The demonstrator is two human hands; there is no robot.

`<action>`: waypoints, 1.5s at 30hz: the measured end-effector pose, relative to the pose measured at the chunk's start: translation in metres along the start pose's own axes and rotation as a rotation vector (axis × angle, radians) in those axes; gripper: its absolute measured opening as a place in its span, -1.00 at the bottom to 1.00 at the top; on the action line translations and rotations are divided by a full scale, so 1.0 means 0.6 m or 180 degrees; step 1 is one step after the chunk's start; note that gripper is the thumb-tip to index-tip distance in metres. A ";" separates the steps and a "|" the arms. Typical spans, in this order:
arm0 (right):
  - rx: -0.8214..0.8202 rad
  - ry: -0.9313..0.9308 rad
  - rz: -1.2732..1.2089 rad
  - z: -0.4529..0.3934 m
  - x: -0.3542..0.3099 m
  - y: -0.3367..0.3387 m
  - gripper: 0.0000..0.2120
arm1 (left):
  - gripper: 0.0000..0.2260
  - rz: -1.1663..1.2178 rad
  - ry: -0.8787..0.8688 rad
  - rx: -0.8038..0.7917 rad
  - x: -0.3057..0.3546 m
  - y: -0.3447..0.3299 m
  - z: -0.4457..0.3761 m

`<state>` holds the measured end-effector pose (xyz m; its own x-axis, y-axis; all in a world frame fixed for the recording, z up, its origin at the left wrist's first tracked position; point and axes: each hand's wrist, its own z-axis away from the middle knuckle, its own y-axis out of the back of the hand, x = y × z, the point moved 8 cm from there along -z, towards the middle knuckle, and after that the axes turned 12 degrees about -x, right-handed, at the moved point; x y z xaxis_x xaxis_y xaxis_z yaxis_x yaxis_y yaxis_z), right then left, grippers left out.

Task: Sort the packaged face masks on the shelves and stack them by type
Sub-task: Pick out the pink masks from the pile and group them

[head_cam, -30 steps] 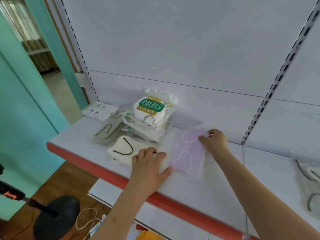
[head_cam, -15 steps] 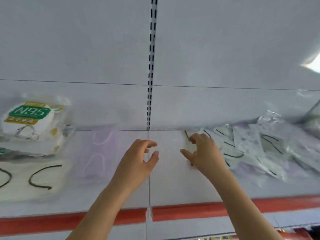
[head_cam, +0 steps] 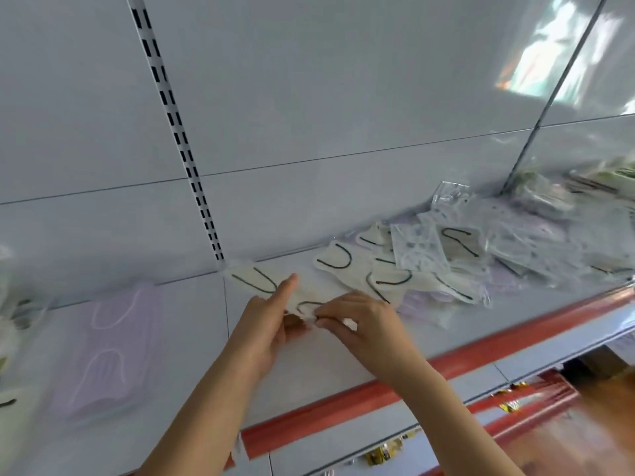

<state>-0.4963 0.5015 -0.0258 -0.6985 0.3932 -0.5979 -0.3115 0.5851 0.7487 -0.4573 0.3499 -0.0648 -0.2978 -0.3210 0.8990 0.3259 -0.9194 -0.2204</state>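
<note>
Where the two hands meet above the middle of the shelf, a cream-white packaged face mask with black ear loops (head_cam: 271,290) is held between them, its far end reaching toward the back panel and its near end caught at the fingers. The left hand (head_cam: 271,324) grips the near edge of this clear plastic packet from the left, its index finger laid straight along the top of the packet and its thumb beneath. The right hand (head_cam: 357,319) pinches the same near edge from the right, fingers curled together on the plastic.

Just to the right lies a loose heap of packaged masks (head_cam: 446,266), a jumble of cream-white ones with black loops, patterned white ones and pale lilac ones, overlapping at various angles and spreading toward the right end of the shelf. To the left, well apart from the heap, a pale lilac packaged mask with white ear loops (head_cam: 110,352) lies flat on the white shelf with a red front edge (head_cam: 343,403).

Behind stands the white back panel (head_cam: 309,97), crossed by a slotted white upright rail (head_cam: 178,132). A lower shelf with small yellow packets (head_cam: 385,453) shows beneath.
</note>
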 end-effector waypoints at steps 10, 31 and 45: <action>0.1215 -0.1685 0.0976 0.064 0.152 0.147 -0.54 | -0.89 -0.0428 -0.0208 -0.0164 0.013 0.018 0.004; 0.0877 -0.2876 0.0956 0.014 0.359 0.260 -0.39 | -0.90 -0.0914 -0.0199 -0.0306 0.015 -0.055 -0.022; 0.1459 -0.0308 -0.1467 0.007 0.052 0.402 -0.83 | -0.66 -0.1909 -0.1541 0.0430 0.125 -0.071 0.009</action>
<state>-0.5902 0.6577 0.1350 -0.4913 0.0796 -0.8674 -0.2439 0.9434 0.2247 -0.4885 0.3661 0.0140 -0.0431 0.3853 0.9218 0.3487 -0.8588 0.3753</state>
